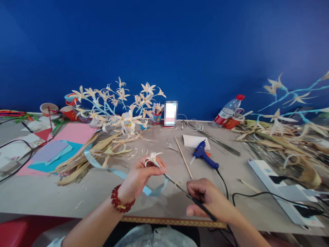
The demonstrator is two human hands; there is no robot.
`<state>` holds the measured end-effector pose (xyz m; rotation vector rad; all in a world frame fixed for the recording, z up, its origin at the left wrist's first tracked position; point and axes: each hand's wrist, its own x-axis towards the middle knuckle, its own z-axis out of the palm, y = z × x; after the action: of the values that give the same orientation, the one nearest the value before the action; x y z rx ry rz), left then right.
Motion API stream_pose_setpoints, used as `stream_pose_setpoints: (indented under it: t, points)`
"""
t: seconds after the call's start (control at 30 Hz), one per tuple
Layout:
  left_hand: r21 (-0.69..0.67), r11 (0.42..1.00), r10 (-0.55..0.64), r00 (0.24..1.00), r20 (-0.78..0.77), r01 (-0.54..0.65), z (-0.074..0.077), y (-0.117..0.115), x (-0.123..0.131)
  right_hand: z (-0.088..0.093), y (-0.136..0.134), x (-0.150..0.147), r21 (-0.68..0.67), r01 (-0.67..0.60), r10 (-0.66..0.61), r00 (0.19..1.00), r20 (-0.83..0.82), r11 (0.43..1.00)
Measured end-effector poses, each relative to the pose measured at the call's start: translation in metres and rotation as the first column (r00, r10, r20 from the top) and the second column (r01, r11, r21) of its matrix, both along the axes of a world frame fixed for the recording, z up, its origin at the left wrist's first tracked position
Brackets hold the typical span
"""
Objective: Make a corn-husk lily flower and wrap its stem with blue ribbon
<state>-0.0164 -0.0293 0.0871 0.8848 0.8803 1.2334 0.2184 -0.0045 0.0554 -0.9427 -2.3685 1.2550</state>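
My left hand (147, 171), with a red bead bracelet (122, 199) on the wrist, is closed in a pinch on a small cream flower (153, 158) with curled petals. A light-blue ribbon (117, 172) trails from near its fingertips across the table to the left. Below the flower runs a thin grey length that meets a long, slim black-handled tool (203, 207). My right hand (208, 197) is closed around this tool, its thumb lying below. What kind of tool it is, I cannot tell. A small pale curl (179, 183) lies along the grey length.
A blue glue gun (203, 154) lies ahead with its cord trailing right, near a wooden stick (183, 157). Finished flower branches (110, 99) stand behind dried husks (82, 157). A power strip (277, 192), a bottle (227, 111) and more flowers (279, 118) are at the right.
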Motion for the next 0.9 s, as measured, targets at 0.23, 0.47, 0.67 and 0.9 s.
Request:
stream_pose_setpoints:
  t: [0.23,0.47,0.67,0.9]
  points:
    - [-0.024,1.000,-0.014,1.000,0.004,0.014,-0.0024,0.0011,0.0007,-0.0017,0.0004,0.0011,0.043,0.012,-0.011,1.000,-0.013,0.999]
    - [-0.016,1.000,-0.017,1.000,0.020,0.017,-0.0035,0.0019,0.0007,0.0024,0.0003,0.0014,0.058,0.024,-0.028,0.997,0.072,0.998]
    - [-0.026,0.999,-0.025,0.999,0.029,0.026,-0.0026,0.0005,0.0031,0.0035,0.0012,0.0001,-0.013,-0.025,0.026,0.999,0.035,1.000]
    - [0.000,1.000,-0.007,1.000,-0.026,0.007,-0.0042,-0.0010,0.0027,0.0033,-0.0020,0.0001,0.017,-0.008,0.007,0.998,0.065,1.000]
